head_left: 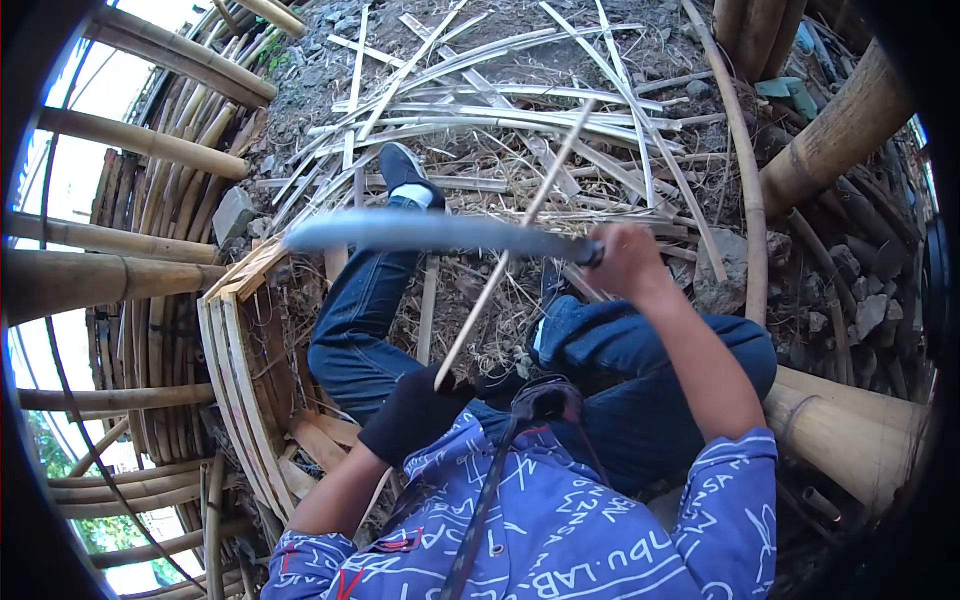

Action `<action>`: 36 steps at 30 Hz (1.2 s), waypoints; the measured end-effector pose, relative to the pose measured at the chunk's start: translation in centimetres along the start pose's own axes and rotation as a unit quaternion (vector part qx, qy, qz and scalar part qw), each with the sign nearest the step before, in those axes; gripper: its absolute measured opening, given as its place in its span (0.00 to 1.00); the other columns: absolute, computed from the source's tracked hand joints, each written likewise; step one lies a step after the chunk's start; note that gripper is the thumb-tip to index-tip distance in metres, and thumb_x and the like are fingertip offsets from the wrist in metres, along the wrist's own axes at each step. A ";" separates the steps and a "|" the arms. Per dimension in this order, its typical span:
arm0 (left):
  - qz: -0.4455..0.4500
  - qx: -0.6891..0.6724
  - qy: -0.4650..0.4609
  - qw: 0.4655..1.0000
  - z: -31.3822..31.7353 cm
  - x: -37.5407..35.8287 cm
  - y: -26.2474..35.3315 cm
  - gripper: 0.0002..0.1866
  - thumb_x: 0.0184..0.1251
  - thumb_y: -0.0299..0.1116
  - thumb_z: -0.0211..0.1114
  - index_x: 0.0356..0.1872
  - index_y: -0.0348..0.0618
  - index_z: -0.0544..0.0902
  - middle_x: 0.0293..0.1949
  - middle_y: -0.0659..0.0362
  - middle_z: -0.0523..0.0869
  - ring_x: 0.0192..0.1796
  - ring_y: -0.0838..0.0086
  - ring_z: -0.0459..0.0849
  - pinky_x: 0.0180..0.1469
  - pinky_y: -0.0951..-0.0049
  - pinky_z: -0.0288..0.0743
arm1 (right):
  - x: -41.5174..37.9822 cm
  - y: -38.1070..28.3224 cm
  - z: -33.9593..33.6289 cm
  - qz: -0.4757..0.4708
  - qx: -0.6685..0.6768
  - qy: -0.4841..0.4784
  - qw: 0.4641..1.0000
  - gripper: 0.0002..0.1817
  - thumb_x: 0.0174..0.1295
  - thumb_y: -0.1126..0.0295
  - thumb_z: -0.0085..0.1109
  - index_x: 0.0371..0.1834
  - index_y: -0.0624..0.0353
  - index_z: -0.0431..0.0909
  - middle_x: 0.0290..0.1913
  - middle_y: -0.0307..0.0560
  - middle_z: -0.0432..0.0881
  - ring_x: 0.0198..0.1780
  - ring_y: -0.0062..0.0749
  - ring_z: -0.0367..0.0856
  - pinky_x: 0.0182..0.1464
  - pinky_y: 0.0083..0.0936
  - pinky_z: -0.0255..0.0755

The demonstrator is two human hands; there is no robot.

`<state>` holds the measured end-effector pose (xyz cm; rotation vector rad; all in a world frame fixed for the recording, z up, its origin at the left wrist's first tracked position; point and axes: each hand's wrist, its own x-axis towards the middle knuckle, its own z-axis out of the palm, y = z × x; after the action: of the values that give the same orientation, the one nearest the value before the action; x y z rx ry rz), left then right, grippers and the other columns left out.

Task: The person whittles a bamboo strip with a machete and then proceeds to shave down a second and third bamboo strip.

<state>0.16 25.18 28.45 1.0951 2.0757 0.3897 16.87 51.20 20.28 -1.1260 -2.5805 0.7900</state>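
1. The right hand, bare, is closed around the handle of a long blade. The blade extends left across the scene and is motion-blurred.
2. The left hand, in a black glove, is closed around the near part of a thin strip.
3. A wooden crate is located at the left, beside the person's bent leg. Its slatted side and far corner are visible. Flat wood pieces lie in or against its right side; which of the two cannot be determined.
4. The strip is light brown, narrow and nearly straight. It is tilted, running from the glove toward the far right, with its far end raised over the scattered pieces. The blade crosses it in view; contact between the two cannot be determined.
5. Pale split strips lie crosswise in a loose pile on the ground, beyond the feet. Several are slightly curved.
6. A long, slender pole lies to the right of the pile.
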 end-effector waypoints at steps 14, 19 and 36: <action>0.005 -0.018 -0.020 1.000 -0.3 0.7 0.3 0.20 0.55 0.38 0.71 0.19 0.34 0.71 0.14 0.49 0.70 0.18 0.72 0.64 0.24 0.63 0.65 | 0.8 2.5 0.0 -0.016 -0.058 0.059 0.996 0.11 0.43 0.64 0.60 0.27 0.58 0.83 0.27 0.59 0.82 0.33 0.51 0.84 0.42 0.42 0.78; -0.008 -0.048 -0.016 0.999 0.6 1.0 -0.3 0.17 0.58 0.38 0.68 0.25 0.34 0.74 0.18 0.44 0.74 0.20 0.52 0.69 0.25 0.61 0.67 | -1.2 -0.5 2.1 -0.087 -0.060 0.008 0.994 0.07 0.38 0.65 0.63 0.22 0.53 0.81 0.21 0.54 0.81 0.27 0.48 0.83 0.34 0.38 0.79; 0.014 -0.019 0.029 0.999 0.2 0.0 0.8 0.17 0.54 0.36 0.71 0.22 0.34 0.73 0.16 0.46 0.74 0.18 0.63 0.67 0.26 0.62 0.67 | 1.1 2.1 -0.4 0.078 -0.039 0.060 0.994 0.07 0.46 0.67 0.59 0.21 0.60 0.80 0.26 0.60 0.82 0.31 0.53 0.83 0.36 0.42 0.78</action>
<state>0.76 25.62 28.72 1.1026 2.0967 0.4782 17.53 53.35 19.39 -1.3694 -2.4676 0.6365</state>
